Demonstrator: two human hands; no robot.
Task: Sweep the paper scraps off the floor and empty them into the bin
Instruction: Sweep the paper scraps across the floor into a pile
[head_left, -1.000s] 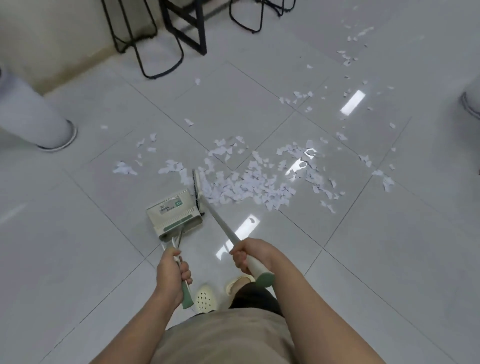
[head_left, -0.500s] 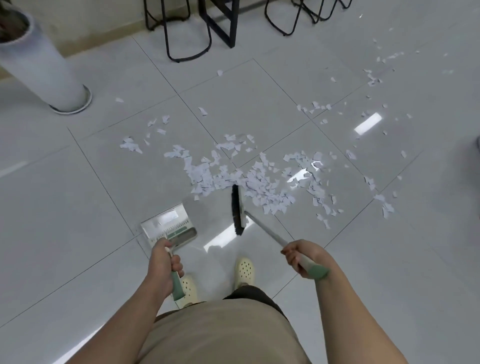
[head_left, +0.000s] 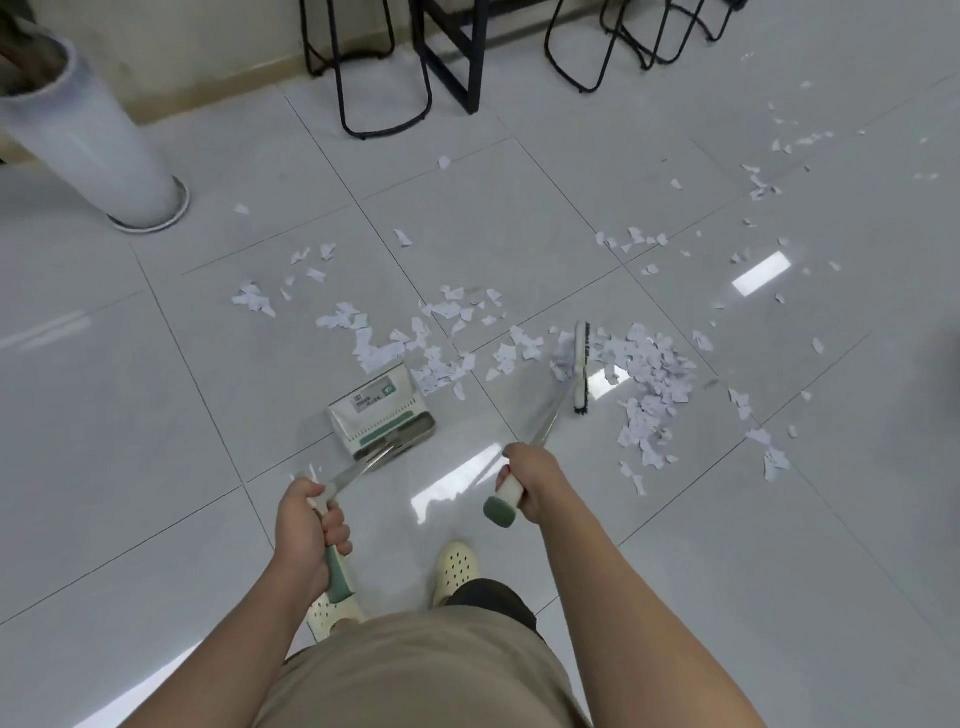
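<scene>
Broom head (head_left: 581, 366) has swung right into the scraps (head_left: 652, 371); dustpan (head_left: 382, 415) lies left of it, both hands' fingers (head_left: 337, 525) wrapped around their handles.

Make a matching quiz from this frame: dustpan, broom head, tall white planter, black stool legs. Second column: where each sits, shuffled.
Things:
1. dustpan
2. broom head
3. tall white planter
4. black stool legs

Places:
A. far left, by the wall
B. among the scrap pile, on the right-hand side
C. top centre, along the wall
D. on the floor ahead of the left hand, mouth toward the scraps

Pairs: 1-D, 2-B, 3-A, 4-C
</scene>
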